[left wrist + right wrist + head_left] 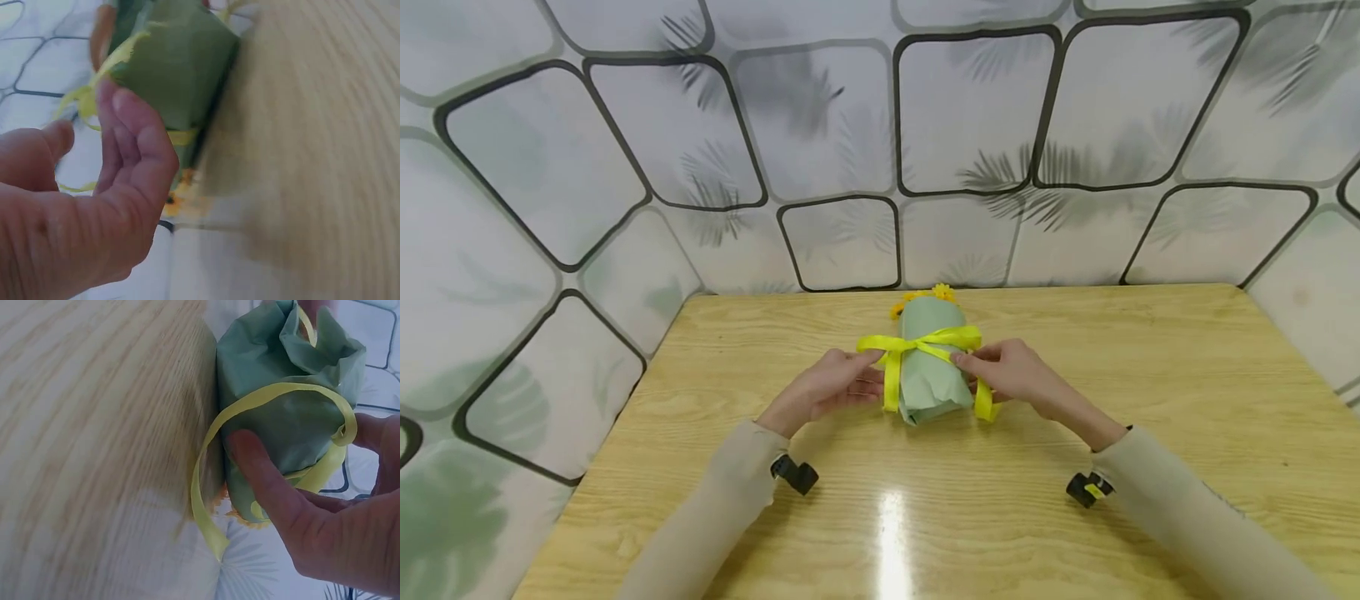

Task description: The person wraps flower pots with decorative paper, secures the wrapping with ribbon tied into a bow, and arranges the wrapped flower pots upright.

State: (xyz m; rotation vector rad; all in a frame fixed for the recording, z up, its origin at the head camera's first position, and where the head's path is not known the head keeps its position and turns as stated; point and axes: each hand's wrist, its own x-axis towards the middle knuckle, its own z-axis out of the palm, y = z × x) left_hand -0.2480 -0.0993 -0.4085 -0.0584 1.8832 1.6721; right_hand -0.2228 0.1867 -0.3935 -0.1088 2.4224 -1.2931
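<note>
A small bouquet wrapped in pale green paper lies on the table, its yellow flowers showing at the far end. Around its middle runs a yellow ribbon tied in a bow, with tails hanging at both sides. At the left side my left hand has its thumb by the bow's loop; in the left wrist view a gap shows between thumb and loosely bent fingers. My right hand pinches the right ribbon tail near the bow, while one finger rests along the green paper.
The wooden table has a glossy reflection in front of the bouquet. Behind it and at the sides stands a wall covering patterned with dark outlines and leaves. Each sleeve carries a small black wrist device.
</note>
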